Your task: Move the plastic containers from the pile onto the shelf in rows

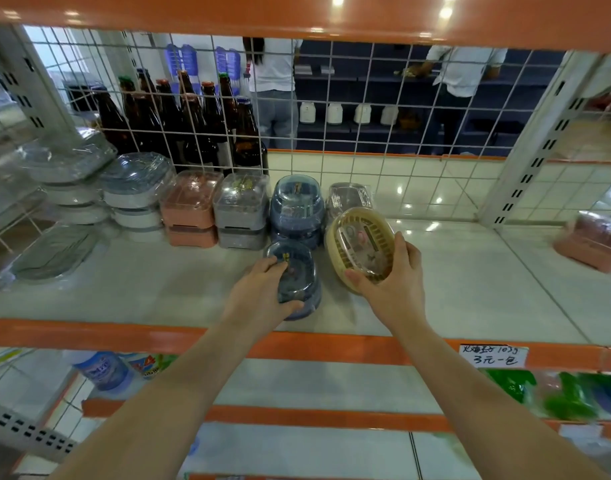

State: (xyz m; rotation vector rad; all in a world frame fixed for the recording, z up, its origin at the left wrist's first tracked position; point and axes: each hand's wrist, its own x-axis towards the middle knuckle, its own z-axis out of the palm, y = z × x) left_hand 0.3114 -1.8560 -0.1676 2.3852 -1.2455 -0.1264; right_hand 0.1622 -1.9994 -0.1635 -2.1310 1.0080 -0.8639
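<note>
My left hand [262, 292] grips a blue oval plastic container [298, 275] that stands on the white shelf [141, 289], in front of a stack of two more blue ones [297, 207]. My right hand [394, 282] holds a cream oval container [357, 245] tilted up on its edge, just right of the blue one. Behind it sits a dark wrapped container [349, 197]. To the left along the back stand pink [189, 207], grey [240, 209] and white-and-clear [136, 188] containers, stacked in a row.
Brown glass bottles [179, 123] stand behind the wire mesh back [366, 133]. A flat clear tray [54, 251] lies at the far left. A pink container [595, 242] sits on the shelf's right side. Two people stand beyond the mesh. The orange shelf lip [89, 332] carries a price tag [492, 355].
</note>
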